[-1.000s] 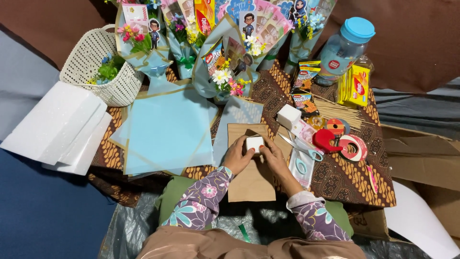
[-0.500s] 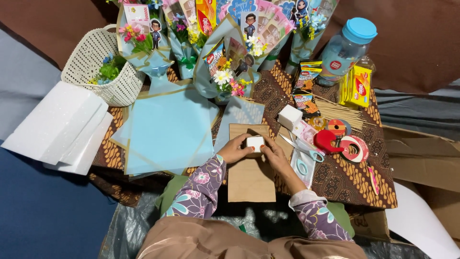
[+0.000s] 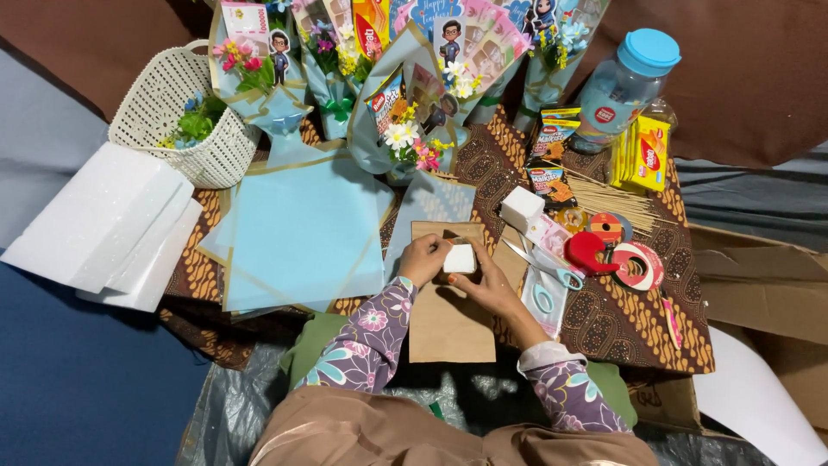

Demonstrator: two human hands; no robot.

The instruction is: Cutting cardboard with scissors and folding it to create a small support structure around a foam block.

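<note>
Both my hands hold a small white foam block [image 3: 460,258] over a sheet of brown paper [image 3: 450,321] on a batik-covered low table [image 3: 655,328]. My left hand [image 3: 421,259] grips the block's left side. My right hand [image 3: 483,278] closes on its right and underside. A second white foam block [image 3: 521,208] lies just beyond, to the right. Scissors with light blue handles [image 3: 545,276] rest right of my right hand.
Light blue wrapping sheets [image 3: 297,233] lie to the left, with white foam boards [image 3: 103,224] and a white basket [image 3: 177,112] beyond them. Bouquets [image 3: 414,95] line the back. A red tape dispenser [image 3: 617,257], wooden skewers [image 3: 617,203], snack packets and a blue-lidded jar [image 3: 625,82] sit right.
The hands have shifted the foam block slightly; the camera view has moved a little. Nothing else has moved.
</note>
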